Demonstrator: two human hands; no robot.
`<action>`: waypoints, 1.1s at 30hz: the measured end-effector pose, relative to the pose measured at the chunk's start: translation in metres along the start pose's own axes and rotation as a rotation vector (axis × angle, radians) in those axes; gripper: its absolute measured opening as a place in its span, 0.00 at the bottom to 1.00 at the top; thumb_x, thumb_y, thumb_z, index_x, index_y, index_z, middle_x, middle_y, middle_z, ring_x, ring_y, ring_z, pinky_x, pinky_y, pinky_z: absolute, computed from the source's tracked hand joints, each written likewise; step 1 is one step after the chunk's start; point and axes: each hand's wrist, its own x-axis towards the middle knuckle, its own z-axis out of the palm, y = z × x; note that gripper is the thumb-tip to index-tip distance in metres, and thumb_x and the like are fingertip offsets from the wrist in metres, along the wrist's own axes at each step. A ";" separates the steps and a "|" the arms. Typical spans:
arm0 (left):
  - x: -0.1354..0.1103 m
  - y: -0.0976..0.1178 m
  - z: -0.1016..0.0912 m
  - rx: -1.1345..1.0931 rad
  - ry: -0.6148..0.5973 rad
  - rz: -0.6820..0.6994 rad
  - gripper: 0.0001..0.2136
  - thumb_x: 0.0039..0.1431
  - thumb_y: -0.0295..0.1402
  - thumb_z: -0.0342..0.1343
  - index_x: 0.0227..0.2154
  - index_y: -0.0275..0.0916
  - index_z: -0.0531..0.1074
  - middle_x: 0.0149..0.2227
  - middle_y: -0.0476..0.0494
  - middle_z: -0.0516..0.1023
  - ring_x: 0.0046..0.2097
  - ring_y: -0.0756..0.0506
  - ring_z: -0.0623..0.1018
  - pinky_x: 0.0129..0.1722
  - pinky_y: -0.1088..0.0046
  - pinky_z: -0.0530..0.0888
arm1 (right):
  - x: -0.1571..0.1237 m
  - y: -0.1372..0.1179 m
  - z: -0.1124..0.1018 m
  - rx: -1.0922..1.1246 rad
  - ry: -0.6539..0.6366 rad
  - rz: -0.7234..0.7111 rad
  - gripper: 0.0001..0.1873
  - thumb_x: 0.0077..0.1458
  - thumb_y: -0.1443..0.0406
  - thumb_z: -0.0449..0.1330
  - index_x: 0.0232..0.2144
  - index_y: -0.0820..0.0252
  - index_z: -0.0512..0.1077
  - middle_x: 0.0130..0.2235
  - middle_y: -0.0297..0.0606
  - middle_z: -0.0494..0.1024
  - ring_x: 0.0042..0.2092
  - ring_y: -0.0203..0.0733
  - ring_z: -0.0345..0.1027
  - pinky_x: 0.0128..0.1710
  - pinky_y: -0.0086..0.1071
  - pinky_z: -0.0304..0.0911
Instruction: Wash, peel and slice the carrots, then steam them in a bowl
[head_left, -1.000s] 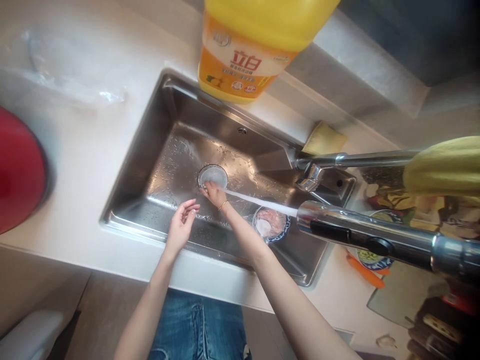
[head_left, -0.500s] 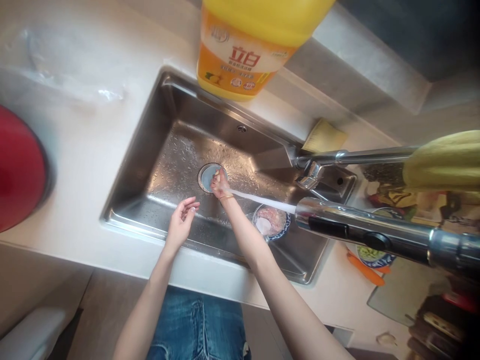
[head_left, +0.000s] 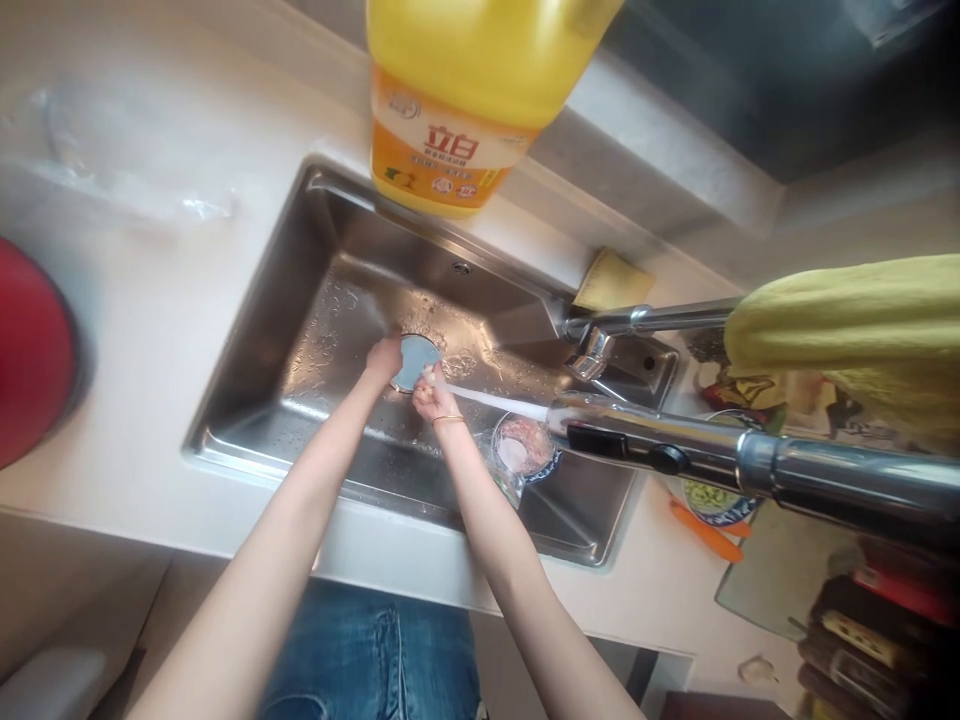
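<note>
Inside the steel sink point(head_left: 225, 425), my left hand point(head_left: 385, 358) reaches down at the left edge of the round, pale blue-grey drain cover point(head_left: 420, 362). Its fingers point away and are mostly hidden. At the cover's lower right, my right hand point(head_left: 433, 396) is closed around small pale pieces that look like garlic cloves point(head_left: 429, 374). A stream of water point(head_left: 495, 402) from the faucet head point(head_left: 592, 425) runs onto this hand. A blue-and-white bowl point(head_left: 551, 468) of pink minced meat sits in the sink by my right forearm, a clear plastic bag beside it.
A big yellow detergent bottle point(head_left: 465, 130) stands behind the sink. To the right are a yellow sponge point(head_left: 613, 282), a yellow-green cloth point(head_left: 847, 315) over the faucet pipe, an orange-handled tool point(head_left: 705, 530) and a bowl of chopped greens point(head_left: 709, 495). A red round object point(head_left: 30, 355) lies left.
My left hand has moved forward and down from the sink's front to the drain cover. My right hand has shifted slightly toward the front of the drain, still under the water. The view has shifted a little.
</note>
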 end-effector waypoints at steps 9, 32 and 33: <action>-0.011 -0.005 -0.001 0.108 0.051 0.355 0.29 0.64 0.22 0.44 0.68 0.45 0.58 0.53 0.29 0.77 0.50 0.39 0.80 0.50 0.62 0.74 | -0.018 -0.007 -0.014 0.023 0.120 -0.026 0.16 0.65 0.59 0.59 0.27 0.56 0.59 0.16 0.18 0.55 0.14 0.25 0.50 0.11 0.16 0.37; -0.026 -0.026 -0.009 -0.202 0.152 0.270 0.39 0.57 0.23 0.45 0.72 0.40 0.43 0.58 0.39 0.76 0.55 0.39 0.78 0.56 0.65 0.71 | 0.015 0.005 0.004 -0.223 0.032 -0.301 0.11 0.61 0.60 0.57 0.29 0.54 0.60 0.21 0.24 0.66 0.21 0.29 0.63 0.19 0.20 0.58; -0.023 -0.025 -0.002 -0.239 0.145 0.266 0.39 0.57 0.22 0.45 0.72 0.40 0.44 0.59 0.40 0.76 0.56 0.39 0.77 0.57 0.65 0.70 | 0.021 0.007 0.002 -0.322 0.023 -0.347 0.12 0.59 0.59 0.58 0.28 0.54 0.60 0.21 0.24 0.67 0.21 0.29 0.63 0.21 0.21 0.60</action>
